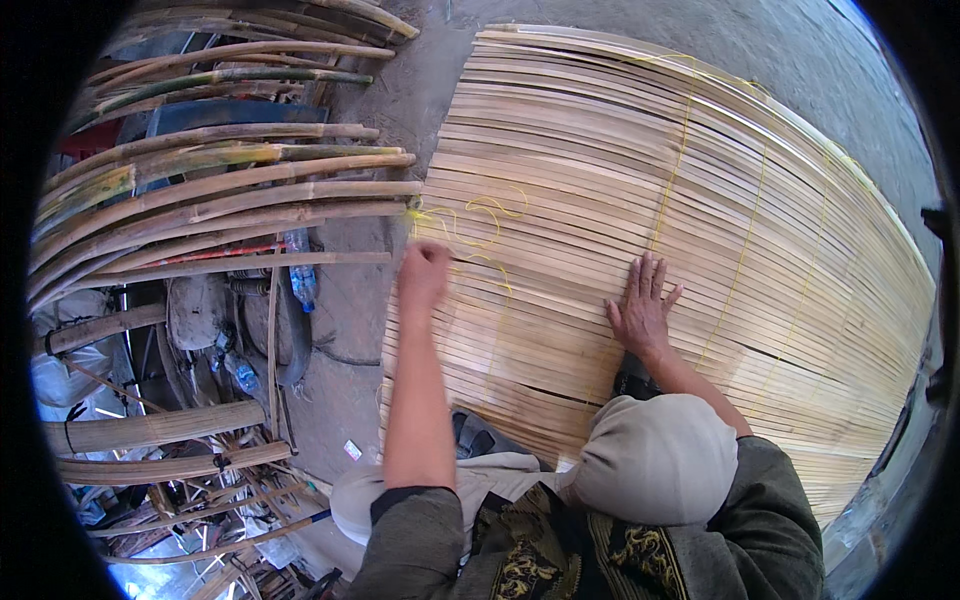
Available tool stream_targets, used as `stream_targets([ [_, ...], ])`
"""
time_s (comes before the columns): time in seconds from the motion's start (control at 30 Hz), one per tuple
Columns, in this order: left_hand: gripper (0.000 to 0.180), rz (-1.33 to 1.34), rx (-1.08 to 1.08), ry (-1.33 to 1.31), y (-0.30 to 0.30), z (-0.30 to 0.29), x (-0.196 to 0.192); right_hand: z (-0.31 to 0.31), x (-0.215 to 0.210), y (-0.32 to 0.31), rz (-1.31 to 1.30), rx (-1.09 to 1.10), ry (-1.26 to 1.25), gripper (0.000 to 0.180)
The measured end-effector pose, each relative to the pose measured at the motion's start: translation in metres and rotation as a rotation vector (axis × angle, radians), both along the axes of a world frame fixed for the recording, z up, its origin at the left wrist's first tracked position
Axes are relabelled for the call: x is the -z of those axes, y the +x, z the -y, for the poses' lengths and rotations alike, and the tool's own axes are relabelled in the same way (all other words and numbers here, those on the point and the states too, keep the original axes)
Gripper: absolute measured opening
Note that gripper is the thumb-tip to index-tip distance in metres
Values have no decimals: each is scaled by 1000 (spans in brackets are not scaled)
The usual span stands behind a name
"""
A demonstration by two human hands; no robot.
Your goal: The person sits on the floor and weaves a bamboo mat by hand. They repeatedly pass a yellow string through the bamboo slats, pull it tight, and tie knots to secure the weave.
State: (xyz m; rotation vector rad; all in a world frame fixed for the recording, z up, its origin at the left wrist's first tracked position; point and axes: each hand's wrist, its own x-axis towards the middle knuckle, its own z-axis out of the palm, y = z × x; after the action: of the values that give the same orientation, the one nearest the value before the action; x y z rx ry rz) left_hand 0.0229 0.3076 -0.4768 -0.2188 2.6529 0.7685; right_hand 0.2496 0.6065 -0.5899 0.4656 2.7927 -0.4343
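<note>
A wide mat of thin pale bamboo slats [560, 300] lies on the ground in front of me, crossed by rows of yellow string. At its left edge, my left hand [424, 275] is closed and slightly blurred. Yellow string [455, 212] lies in loose curls just beyond that hand, and a short strand runs down to its fingers. Flat on the slats near the middle of the mat rests my right hand [645, 305], fingers spread, holding nothing. Under my knees are dark sandals [475, 435], resting on the mat.
Bamboo poles [250, 185] are stacked at the left, their ends reaching close to the mat. Below them are bundled bamboo strips [160, 428], a plastic bottle [300, 268] and assorted clutter. Grey ground [355, 290] separates the poles from the mat.
</note>
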Motion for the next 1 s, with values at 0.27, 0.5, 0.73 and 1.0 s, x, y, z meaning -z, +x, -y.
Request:
stream_targets([
  [0.27, 31, -28, 47, -148, 113, -52, 118, 0, -3, -1, -17, -6, 29, 94],
  [0.5, 15, 467, -533, 692, 61, -45, 62, 1, -4, -1, -37, -13, 34, 94],
  [0.73, 23, -88, -181, 841, -70, -66, -149, 2, 5, 1, -38, -3, 33, 94],
  [1.0, 32, -546, 175, 773, -98, -52, -247, 3, 0, -2, -2, 6, 44, 94],
])
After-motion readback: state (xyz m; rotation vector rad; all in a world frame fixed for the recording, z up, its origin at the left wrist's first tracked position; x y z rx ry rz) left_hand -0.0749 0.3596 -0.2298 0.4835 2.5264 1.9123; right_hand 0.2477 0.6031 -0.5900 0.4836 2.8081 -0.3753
